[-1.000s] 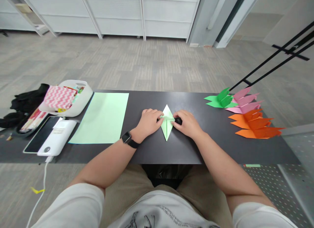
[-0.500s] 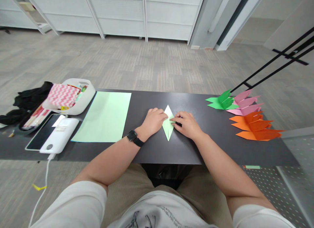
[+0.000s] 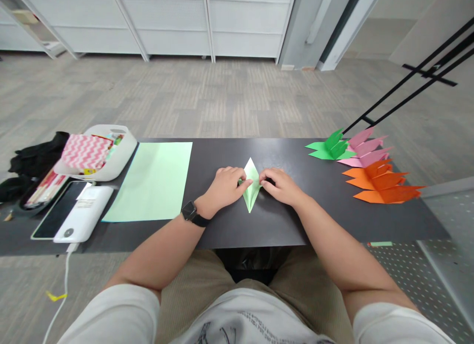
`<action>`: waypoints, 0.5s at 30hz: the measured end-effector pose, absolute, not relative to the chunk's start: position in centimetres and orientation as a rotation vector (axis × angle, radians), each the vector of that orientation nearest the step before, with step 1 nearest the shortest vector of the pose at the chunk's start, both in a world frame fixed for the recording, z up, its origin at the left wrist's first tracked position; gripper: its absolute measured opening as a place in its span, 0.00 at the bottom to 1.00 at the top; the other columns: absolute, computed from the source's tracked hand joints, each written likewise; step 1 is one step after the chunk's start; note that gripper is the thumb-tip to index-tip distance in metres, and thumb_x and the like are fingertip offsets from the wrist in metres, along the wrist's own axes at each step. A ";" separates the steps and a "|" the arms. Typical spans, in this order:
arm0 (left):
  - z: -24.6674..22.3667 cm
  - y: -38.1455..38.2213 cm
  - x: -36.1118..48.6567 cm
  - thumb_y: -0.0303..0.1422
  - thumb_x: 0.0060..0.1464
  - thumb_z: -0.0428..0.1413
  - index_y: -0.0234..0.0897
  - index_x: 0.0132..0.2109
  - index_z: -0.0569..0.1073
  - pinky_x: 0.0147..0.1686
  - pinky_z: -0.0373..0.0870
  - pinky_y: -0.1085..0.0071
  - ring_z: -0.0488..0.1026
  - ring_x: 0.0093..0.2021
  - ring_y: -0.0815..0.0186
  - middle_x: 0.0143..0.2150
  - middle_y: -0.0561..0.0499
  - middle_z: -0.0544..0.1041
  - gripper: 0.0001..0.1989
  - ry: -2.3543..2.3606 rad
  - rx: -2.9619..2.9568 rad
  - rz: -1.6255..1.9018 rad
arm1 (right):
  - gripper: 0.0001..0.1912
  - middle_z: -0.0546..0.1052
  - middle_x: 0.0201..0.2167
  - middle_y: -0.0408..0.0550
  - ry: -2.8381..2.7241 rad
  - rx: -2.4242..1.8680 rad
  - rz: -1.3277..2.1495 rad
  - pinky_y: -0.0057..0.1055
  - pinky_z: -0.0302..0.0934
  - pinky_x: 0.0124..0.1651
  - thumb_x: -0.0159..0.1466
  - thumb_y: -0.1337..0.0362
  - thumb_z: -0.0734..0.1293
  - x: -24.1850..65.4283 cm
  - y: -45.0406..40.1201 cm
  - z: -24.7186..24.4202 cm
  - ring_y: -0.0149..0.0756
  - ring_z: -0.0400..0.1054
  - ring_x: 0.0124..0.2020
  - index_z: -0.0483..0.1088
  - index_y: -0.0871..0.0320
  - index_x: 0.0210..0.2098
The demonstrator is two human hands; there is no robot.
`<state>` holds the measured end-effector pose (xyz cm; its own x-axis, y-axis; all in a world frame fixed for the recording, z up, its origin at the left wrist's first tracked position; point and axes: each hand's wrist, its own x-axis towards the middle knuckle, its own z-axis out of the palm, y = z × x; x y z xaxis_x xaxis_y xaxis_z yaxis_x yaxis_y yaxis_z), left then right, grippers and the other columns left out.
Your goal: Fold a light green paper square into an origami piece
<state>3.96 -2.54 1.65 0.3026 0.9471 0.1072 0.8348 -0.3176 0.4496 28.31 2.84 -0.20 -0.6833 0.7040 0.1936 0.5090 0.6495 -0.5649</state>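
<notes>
A light green paper (image 3: 251, 192), folded into a narrow diamond, stands between my hands at the middle of the dark table (image 3: 229, 233). My left hand (image 3: 228, 185), with a black watch on the wrist, pinches its left edge between thumb and fingers. On the other side, my right hand (image 3: 280, 185) pinches the right edge. The upper point of the diamond faces away from me. To the left lies a stack of flat light green sheets (image 3: 151, 181).
At the right stand folded papers in green (image 3: 331, 146), pink (image 3: 368, 151) and orange (image 3: 383, 188). On the left are a white basket (image 3: 124, 159), a phone (image 3: 55, 210), a white power bank (image 3: 83, 213) with a cable, a pencil tray and black cloth (image 3: 39, 154).
Both hands have shifted from pressing on the diamond to pinching its side edges, and its sides now look lifted and opened. The whole view has shifted slightly.
</notes>
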 end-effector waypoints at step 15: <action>2.1 -1.8 0.7 0.28 0.64 0.58 0.45 0.55 0.81 0.68 0.60 0.54 0.73 0.62 0.55 0.63 0.50 0.80 0.15 1.316 2.501 0.258 | 0.10 0.82 0.45 0.48 -2.662 -0.984 0.520 0.43 0.53 0.57 0.70 0.61 0.72 29.6 2.8 -0.2 0.44 0.73 0.52 0.83 0.48 0.50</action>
